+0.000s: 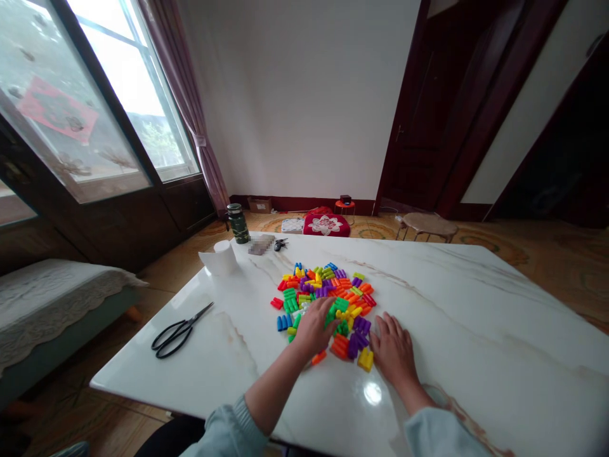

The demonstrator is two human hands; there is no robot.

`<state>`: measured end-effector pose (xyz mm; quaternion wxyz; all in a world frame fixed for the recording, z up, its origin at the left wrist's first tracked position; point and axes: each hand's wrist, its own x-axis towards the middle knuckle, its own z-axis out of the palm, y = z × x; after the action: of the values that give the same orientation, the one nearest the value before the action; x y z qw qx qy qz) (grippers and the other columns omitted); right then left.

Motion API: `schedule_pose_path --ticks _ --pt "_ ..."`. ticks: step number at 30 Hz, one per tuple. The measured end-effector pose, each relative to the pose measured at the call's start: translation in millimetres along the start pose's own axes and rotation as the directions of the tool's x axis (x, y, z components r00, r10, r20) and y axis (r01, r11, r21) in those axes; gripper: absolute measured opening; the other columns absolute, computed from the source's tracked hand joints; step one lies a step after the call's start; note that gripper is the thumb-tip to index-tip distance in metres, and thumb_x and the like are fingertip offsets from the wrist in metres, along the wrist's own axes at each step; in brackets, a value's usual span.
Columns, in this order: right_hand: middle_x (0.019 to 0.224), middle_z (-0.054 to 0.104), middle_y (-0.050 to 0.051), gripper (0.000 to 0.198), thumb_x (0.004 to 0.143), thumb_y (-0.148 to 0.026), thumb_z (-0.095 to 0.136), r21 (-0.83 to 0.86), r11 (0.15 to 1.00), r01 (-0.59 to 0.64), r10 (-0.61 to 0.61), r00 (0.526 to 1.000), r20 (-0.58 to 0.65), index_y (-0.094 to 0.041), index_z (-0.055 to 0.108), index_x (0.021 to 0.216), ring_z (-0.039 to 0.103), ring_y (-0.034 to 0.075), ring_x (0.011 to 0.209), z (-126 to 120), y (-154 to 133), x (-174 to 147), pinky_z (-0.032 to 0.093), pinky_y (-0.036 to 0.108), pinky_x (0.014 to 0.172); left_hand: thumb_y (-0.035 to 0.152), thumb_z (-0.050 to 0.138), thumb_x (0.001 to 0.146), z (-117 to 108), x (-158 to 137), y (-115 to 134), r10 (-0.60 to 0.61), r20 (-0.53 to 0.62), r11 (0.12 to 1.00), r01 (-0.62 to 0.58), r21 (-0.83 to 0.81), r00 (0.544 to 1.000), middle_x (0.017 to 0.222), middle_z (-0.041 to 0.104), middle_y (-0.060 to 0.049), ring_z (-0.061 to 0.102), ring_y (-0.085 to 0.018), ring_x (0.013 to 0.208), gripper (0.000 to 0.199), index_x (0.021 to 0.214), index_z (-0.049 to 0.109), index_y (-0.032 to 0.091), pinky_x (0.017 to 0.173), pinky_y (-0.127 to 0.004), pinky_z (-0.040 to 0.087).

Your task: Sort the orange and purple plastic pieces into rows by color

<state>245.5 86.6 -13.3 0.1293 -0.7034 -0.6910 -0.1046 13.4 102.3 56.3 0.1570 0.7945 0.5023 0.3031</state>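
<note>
Colourful plastic building blocks [325,291] are lying in a loose heap on the marble-patterned table [457,304], mostly ahead of and between our hands. We are holding our left hand [315,325] bent over the heap's near part, its fingers at some green pieces [341,304]; whether they are gripping any, we cannot tell. We are resting our open right hand [392,346] palm down, just beside the purple blocks [362,325]. The blocks are showing ribbed, tube-like shapes, glossy and jumbled. Farther left, black-handled scissors [178,330] are lying near a white paper roll [223,259].
</note>
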Motion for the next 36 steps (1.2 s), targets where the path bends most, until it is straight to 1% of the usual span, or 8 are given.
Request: schedule_pose_path --ticks 6,11,15,21,25,27,32,36 --pt "0.146 0.047 0.014 0.042 0.095 -0.031 0.039 -0.008 1.000 -0.005 0.005 1.000 -0.010 -0.017 0.052 0.133 0.038 0.026 0.135 3 1 0 0.030 0.045 0.107 0.014 0.071 0.053 -6 29 -17 -0.049 0.199 0.993 0.027 0.115 0.979 0.115 0.065 -0.006 0.061 -0.032 0.104 0.054 0.105 0.071 0.032 0.094 -0.045 0.049" --pt "0.146 0.046 0.014 0.043 0.096 -0.030 0.038 0.003 1.000 -0.011 0.011 1.000 -0.002 -0.016 0.052 0.134 0.038 0.026 0.135 2 0 0 0.031 0.046 0.107 0.007 0.060 0.061 14 19 -16 -0.096 0.109 0.987 0.081 0.138 0.989 0.118 0.061 -0.010 0.055 -0.034 0.113 0.053 0.108 0.070 0.030 0.096 -0.048 0.045" --pt "0.147 0.046 0.014 0.043 0.095 -0.030 0.039 0.000 1.000 -0.021 0.021 1.000 0.008 -0.016 0.052 0.134 0.037 0.026 0.136 1 0 1 0.030 0.045 0.108 0.005 0.052 0.066 19 16 -17 -0.120 0.045 0.991 0.117 0.067 0.992 0.107 0.065 -0.009 0.062 -0.028 0.101 0.050 0.108 0.068 0.025 0.090 -0.042 0.049" --pt "0.147 0.046 0.014 0.043 0.096 -0.030 0.039 0.008 1.000 -0.019 0.019 1.000 0.007 -0.015 0.053 0.134 0.038 0.026 0.136 -1 -1 1 0.031 0.046 0.107 0.007 0.052 0.075 0 35 -13 -0.143 -0.068 0.984 0.135 -0.116 0.987 0.100 0.070 -0.006 0.066 -0.020 0.092 0.043 0.115 0.063 0.020 0.085 -0.033 0.052" --pt "0.146 0.047 0.014 0.043 0.096 -0.030 0.039 0.012 1.000 -0.016 0.016 1.000 0.004 -0.015 0.053 0.134 0.037 0.026 0.136 -1 -1 1 0.031 0.046 0.108 0.022 0.063 0.080 -19 39 -5 -0.108 -0.106 0.975 0.085 -0.205 0.988 0.118 0.066 -0.007 0.063 -0.020 0.105 0.048 0.128 0.057 0.023 0.093 -0.034 0.051" --pt "0.146 0.047 0.014 0.042 0.096 -0.031 0.040 0.013 1.000 -0.015 0.015 1.000 0.000 -0.016 0.053 0.133 0.038 0.026 0.136 -1 -1 1 0.031 0.046 0.107 0.027 0.067 0.078 -23 31 -4 -0.060 -0.064 0.981 0.047 -0.190 0.996 0.125 0.063 -0.008 0.059 -0.024 0.114 0.053 0.130 0.056 0.024 0.100 -0.040 0.047" --pt "0.146 0.047 0.014 0.042 0.095 -0.029 0.042 0.023 1.000 -0.019 0.019 1.000 -0.007 -0.016 0.053 0.133 0.039 0.027 0.135 0 -1 1 0.033 0.047 0.107 0.035 0.079 0.064 -5 -9 -5 -0.006 0.224 0.997 -0.011 0.075 0.975 0.137 0.055 -0.010 0.052 -0.034 0.123 0.068 0.129 0.060 0.029 0.105 -0.052 0.041" --pt "0.145 0.048 0.015 0.041 0.095 -0.029 0.043 0.031 0.999 -0.015 0.015 1.000 -0.020 -0.016 0.054 0.132 0.040 0.028 0.135 0 -1 1 0.033 0.048 0.106 0.027 0.072 0.070 17 -29 -3 0.006 0.135 0.982 -0.031 0.186 0.991 0.139 0.053 -0.007 0.051 -0.034 0.122 0.059 0.127 0.060 0.035 0.103 -0.055 0.040"
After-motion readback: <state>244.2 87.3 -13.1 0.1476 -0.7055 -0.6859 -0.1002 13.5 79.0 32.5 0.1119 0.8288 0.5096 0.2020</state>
